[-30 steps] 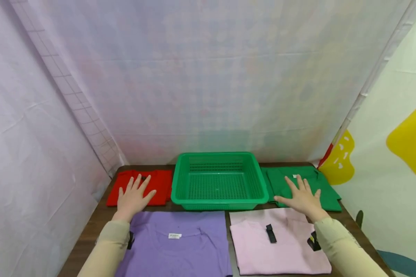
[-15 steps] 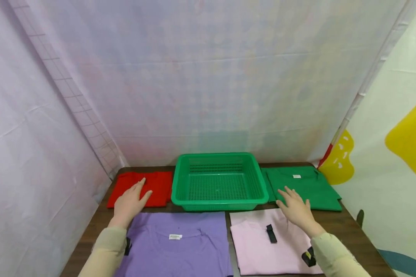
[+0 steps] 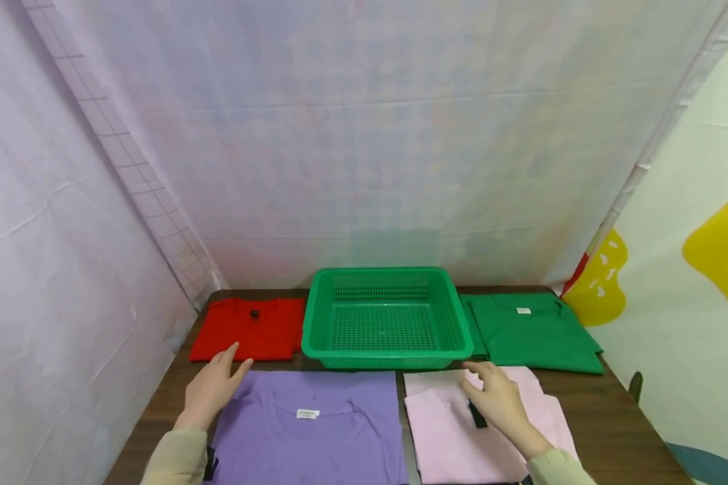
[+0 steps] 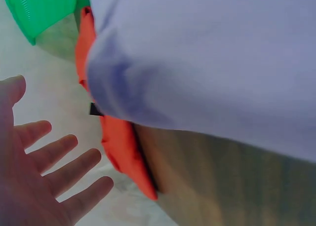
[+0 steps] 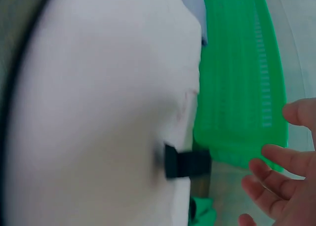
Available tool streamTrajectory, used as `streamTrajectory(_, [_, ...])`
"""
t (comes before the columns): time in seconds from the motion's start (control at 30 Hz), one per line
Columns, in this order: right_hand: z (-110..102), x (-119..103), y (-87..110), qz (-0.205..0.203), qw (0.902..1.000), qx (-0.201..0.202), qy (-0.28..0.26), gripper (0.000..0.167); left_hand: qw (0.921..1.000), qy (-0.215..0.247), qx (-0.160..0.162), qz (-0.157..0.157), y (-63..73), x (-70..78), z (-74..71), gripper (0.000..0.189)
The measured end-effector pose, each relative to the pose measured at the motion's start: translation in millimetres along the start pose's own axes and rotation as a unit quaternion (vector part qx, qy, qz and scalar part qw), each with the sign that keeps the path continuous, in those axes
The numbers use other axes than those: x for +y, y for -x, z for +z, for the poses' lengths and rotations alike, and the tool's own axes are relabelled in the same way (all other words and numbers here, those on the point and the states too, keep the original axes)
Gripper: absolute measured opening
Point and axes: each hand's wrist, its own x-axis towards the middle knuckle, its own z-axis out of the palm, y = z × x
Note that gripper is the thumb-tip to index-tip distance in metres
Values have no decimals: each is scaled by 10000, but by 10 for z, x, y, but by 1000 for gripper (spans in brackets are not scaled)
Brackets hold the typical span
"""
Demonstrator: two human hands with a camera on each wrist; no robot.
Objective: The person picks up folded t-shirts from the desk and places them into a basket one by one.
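Clothing is laid out on the dark worktop [image 3: 609,424] around a green basket [image 3: 388,355], which is set at the far middle and in which no garment is seen. A folded red shirt [image 3: 236,337] is placed to the basket's left and a folded green shirt [image 3: 536,340] to its right. Nearer, a purple shirt [image 3: 315,451] is spread flat on the left, its white label [image 3: 307,413] uppermost, and a pink shirt [image 3: 445,448] on the right, its black tag [image 3: 477,416] partly covered by the right hand [image 3: 499,403]. Whether a second garment is stacked beneath the red, green or pink one cannot be told.

Nothing is grasped. The left hand [image 3: 209,392] is held beside the far left corner of the purple shirt, its fingers spread and free; the fingers of the right are loosely bent above the pink shirt, and no cloth is pinched between them.

As for progress, the arranging of the shirts can be counted as done, since all are laid tidily. No shirt has yet been lifted, so the handling itself is judged to be wholly left, with the work apparently at its outset.
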Motion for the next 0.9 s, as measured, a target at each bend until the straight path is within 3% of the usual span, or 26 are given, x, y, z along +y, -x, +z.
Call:
streamTrajectory(0.27, [174, -222, 150, 86, 9950, -637, -761, 32, 9996, 59, -189, -184, 161, -131, 130, 74])
streamTrajectory(0.47, [269, -361, 209, -392, 9897, -1090, -843, 26, 9994, 53, -221, -254, 241, -169, 173, 73])
streamTrajectory(0.7, [353, -471, 248, -640, 9761, -1706, -1184, 26, 9996, 57, -137, -234, 260, -190, 162, 69])
streamTrajectory(0.9, [417, -547, 251, -721, 9647, -2058, -1477, 30, 9989, 5, -300, -366, 276, -253, 162, 70])
